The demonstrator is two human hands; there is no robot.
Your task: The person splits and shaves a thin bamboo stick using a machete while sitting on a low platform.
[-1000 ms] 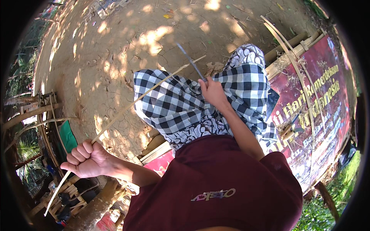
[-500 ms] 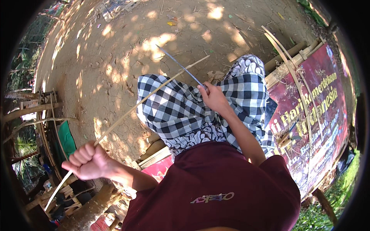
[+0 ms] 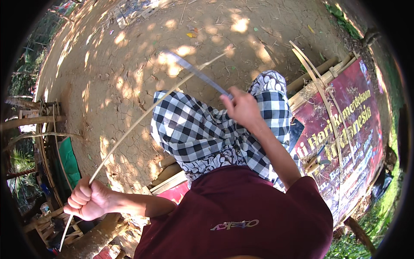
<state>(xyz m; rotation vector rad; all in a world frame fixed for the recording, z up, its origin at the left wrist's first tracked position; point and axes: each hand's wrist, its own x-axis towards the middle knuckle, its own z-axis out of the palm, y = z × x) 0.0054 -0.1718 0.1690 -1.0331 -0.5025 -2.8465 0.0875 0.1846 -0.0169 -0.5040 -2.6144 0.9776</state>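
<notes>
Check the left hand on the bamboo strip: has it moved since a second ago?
Yes. The left hand, gripping the thin bamboo strip, has drawn back and down toward the lower frame edge, away from the checkered cloth on the lap.

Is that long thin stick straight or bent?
Bent. The stick curves in a gentle bow from the left hand up to the knife blade held by the right hand.

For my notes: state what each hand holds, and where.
Left hand grips the bamboo strip near its lower end; right hand holds the knife by its handle.
</notes>
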